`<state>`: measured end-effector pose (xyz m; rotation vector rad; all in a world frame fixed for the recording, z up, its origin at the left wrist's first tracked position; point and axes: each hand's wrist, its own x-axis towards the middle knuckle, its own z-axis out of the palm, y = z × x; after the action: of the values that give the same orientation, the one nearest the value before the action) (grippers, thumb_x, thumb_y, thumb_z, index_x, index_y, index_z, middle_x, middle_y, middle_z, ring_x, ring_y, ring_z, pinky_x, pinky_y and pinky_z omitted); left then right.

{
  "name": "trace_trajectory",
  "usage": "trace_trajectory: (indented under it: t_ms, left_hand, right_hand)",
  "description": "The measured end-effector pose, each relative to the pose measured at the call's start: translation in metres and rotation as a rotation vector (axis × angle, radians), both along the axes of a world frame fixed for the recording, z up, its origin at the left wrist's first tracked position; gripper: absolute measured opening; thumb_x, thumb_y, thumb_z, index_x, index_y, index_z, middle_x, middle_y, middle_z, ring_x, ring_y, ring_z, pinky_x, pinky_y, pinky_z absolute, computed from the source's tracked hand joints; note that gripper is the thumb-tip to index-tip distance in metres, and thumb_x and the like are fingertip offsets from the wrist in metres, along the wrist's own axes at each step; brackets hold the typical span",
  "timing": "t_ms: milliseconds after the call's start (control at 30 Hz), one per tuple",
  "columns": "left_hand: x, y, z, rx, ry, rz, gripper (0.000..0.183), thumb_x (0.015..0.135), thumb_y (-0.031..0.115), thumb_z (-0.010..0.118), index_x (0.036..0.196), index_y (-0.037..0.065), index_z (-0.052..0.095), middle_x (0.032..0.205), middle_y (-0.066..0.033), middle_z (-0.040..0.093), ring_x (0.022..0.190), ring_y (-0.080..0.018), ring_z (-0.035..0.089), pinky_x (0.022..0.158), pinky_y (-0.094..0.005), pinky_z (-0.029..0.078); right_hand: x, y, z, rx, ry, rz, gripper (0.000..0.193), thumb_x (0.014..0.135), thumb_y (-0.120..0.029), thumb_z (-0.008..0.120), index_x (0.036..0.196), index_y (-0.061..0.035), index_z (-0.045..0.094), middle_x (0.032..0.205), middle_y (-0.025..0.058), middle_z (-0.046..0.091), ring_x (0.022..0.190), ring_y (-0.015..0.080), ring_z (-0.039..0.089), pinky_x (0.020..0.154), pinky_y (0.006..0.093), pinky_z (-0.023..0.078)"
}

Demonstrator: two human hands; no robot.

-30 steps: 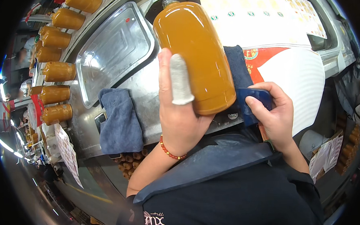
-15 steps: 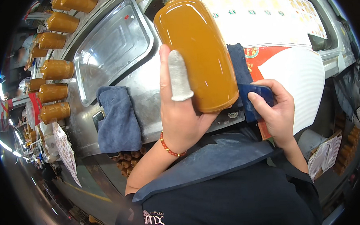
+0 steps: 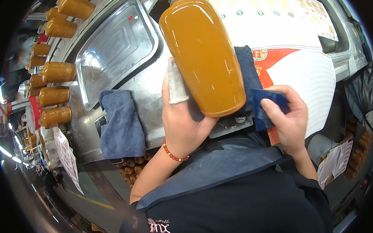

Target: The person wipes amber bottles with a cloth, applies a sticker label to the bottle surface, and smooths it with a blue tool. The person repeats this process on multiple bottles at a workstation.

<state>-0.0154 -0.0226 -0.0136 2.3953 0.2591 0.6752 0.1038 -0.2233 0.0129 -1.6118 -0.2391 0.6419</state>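
A large glossy amber-brown bottle [image 3: 205,59] with a clear neck lies in front of me, its neck pointing away. My left hand [image 3: 182,123] holds its lower left side; a pale cloth cover sheathes one finger, and the fingertips are partly hidden by the bottle. Off the bottle's right side, my right hand [image 3: 288,116] pinches a flat blue scraper [image 3: 261,109] between thumb and fingers. A dark blue-grey cloth [image 3: 247,72] shows along the bottle's right edge, beside a printed white and red sheet [image 3: 292,70].
To the left, a folded blue-grey towel [image 3: 122,123] partly covers a dark device [image 3: 100,120] on the metal table [image 3: 151,122]. Behind it lies a shallow metal tray [image 3: 117,53]. Several amber bottles [image 3: 54,96] line the far left. Label sheets [image 3: 269,17] cover the back right.
My left hand has slid slightly left and down, its fingers now farther behind the bottle's edge. The right hand has drawn the scraper a little to the right, away from the bottle.
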Motion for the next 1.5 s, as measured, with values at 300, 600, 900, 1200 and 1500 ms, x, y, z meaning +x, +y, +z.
trace_trajectory:
  t_ms: [300, 600, 900, 1200, 1500]
  left_hand:
    - [0.015, -0.004, 0.003, 0.149, -0.115, 0.001, 0.102, 0.08, 0.026, 0.09, 0.158, -0.006, 0.032, 0.164, -0.03, 0.022, 0.15, -0.0464, 0.033, 0.121, -0.0489, 0.033]
    - [0.009, -0.002, 0.006, 0.056, -0.101, -0.021, 0.105, 0.078, 0.026, 0.091, 0.158, -0.006, 0.032, 0.165, -0.03, 0.021, 0.151, -0.0454, 0.031, 0.121, -0.0486, 0.033]
    - [0.011, -0.003, 0.005, 0.075, -0.121, -0.02, 0.104, 0.078, 0.027, 0.09, 0.158, -0.006, 0.033, 0.164, -0.0306, 0.021, 0.151, -0.0466, 0.03, 0.12, -0.0487, 0.034]
    - [0.014, -0.003, 0.003, 0.117, -0.194, -0.003, 0.101, 0.08, 0.032, 0.09, 0.157, -0.004, 0.036, 0.164, -0.0264, 0.028, 0.152, -0.0431, 0.031, 0.122, -0.0491, 0.032]
    - [0.021, 0.006, 0.009, 0.205, -0.228, -0.05, 0.086, 0.074, 0.019, 0.089, 0.148, -0.003, 0.052, 0.16, -0.0218, 0.042, 0.149, -0.0457, 0.037, 0.12, -0.0495, 0.037]
  right_hand:
    - [-0.001, 0.008, 0.012, -0.001, -0.147, 0.101, 0.018, 0.09, -0.002, 0.075, 0.106, 0.001, 0.069, 0.091, 0.0031, 0.07, 0.08, 0.0073, 0.064, 0.071, 0.0234, 0.053]
    - [-0.005, 0.003, 0.016, -0.018, -0.27, 0.085, 0.02, 0.088, -0.001, 0.076, 0.107, 0.0018, 0.069, 0.092, 0.005, 0.07, 0.08, 0.0082, 0.064, 0.071, 0.0229, 0.052]
    - [0.001, 0.011, 0.019, -0.128, -0.287, 0.104, 0.017, 0.087, -0.001, 0.076, 0.103, 0.0007, 0.07, 0.088, 0.0038, 0.07, 0.079, 0.0085, 0.064, 0.072, 0.024, 0.052]
    - [0.004, 0.002, 0.029, -0.08, -1.08, 0.261, 0.035, 0.069, 0.001, 0.08, 0.103, -0.0069, 0.076, 0.094, 0.004, 0.068, 0.08, 0.0199, 0.06, 0.071, 0.0308, 0.049]
    - [0.025, 0.017, 0.032, -0.005, -1.601, 0.572, 0.032, 0.064, -0.018, 0.071, 0.095, -0.0161, 0.078, 0.103, -0.0041, 0.067, 0.095, 0.0155, 0.058, 0.076, 0.0304, 0.051]
